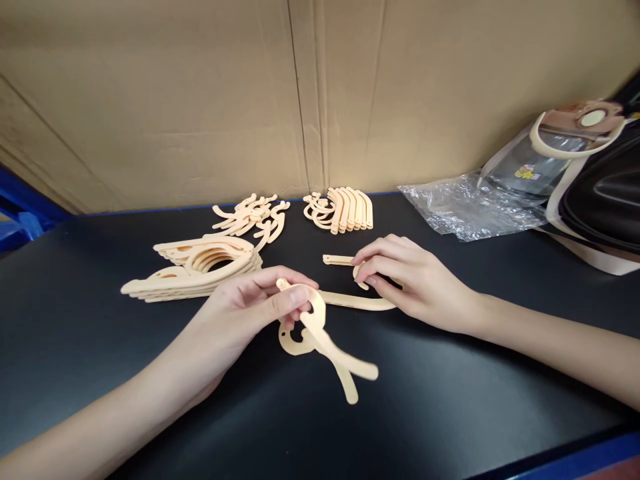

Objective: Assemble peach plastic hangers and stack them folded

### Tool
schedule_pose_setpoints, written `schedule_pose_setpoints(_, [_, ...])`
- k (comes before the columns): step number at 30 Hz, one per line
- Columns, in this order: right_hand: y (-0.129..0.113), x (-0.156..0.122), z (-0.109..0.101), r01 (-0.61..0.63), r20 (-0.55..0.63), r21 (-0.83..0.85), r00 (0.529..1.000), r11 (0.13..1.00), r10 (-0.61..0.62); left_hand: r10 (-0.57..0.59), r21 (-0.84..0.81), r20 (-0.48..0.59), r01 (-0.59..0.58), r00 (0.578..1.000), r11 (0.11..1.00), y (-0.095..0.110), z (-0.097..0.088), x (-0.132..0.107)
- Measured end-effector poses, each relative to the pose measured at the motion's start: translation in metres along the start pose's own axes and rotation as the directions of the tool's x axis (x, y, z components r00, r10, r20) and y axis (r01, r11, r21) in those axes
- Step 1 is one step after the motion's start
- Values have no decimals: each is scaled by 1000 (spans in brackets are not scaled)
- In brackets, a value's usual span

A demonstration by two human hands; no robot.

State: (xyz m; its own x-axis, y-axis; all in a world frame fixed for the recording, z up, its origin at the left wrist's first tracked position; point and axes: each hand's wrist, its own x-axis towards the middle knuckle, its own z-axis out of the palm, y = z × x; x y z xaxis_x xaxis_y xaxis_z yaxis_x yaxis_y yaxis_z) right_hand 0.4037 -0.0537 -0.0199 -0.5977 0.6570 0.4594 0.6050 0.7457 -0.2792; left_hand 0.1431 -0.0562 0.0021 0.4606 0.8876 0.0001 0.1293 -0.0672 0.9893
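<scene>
My left hand (260, 303) pinches a cream plastic hanger hook (340, 350) between thumb and fingers. Just below it shows a second hook (295, 345), partly hidden; whether it is also held I cannot tell. My right hand (407, 280) is bent over a curved cream hanger piece (338, 260), its fingertips closed on the piece near the table. A long hanger arm (353, 301) lies between the two hands, its right end against the right hand. Beside my left hand stands a stack of hanger arms (185, 283).
A loose pile of hooks (253, 215) lies at the back, left of a neat row of hanger pieces (350, 210). Crumpled clear plastic (470, 207), a bottle (545, 157) and a black bag (607, 193) occupy the right. Cardboard (200, 100) walls off the black table's (425, 413) rear.
</scene>
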Motion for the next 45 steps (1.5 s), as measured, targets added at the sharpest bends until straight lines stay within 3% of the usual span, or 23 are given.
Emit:
schedule_pose_setpoints(3, [-2,0,-1,33,52,-2,998,999,-32,30,-37,24,-29,999,999,4,-1,-1])
schedule_pose_setpoints(8, [-3,-1,-1,61,143,-27,988,998,-57,70,40,50,-72,996,997,8,-1,-3])
schedule_pose_setpoints(14, [-3,-1,-2,76,170,-20,983,997,-71,-75,-111,108,87,991,990,4,5,-3])
schedule_pose_setpoints(19, [-2,-3,0,80,144,3,986,997,-80,-45,167,54,36,998,985,8,7,-5])
schedule_pose_setpoints(22, [-2,-3,1,83,124,21,989,996,-85,20,435,59,-43,998,899,10,7,-10])
schedule_pose_setpoints(25, [-3,-1,1,53,126,75,990,996,-63,126,670,103,-162,987,724,9,9,-17])
schedule_pose_setpoints(29, [-7,2,-3,-80,176,288,984,954,30,287,805,191,-317,939,502,-1,9,-19])
schedule_pose_setpoints(32, [-7,3,-6,-164,211,425,974,890,79,339,865,202,-330,919,377,-8,6,-14])
schedule_pose_setpoints(41, [-7,2,-8,-282,271,586,952,760,144,373,902,178,-303,910,309,-16,0,-9])
schedule_pose_setpoints(45, [-6,2,-8,-273,269,569,953,776,138,402,915,174,-299,899,271,-17,2,-11])
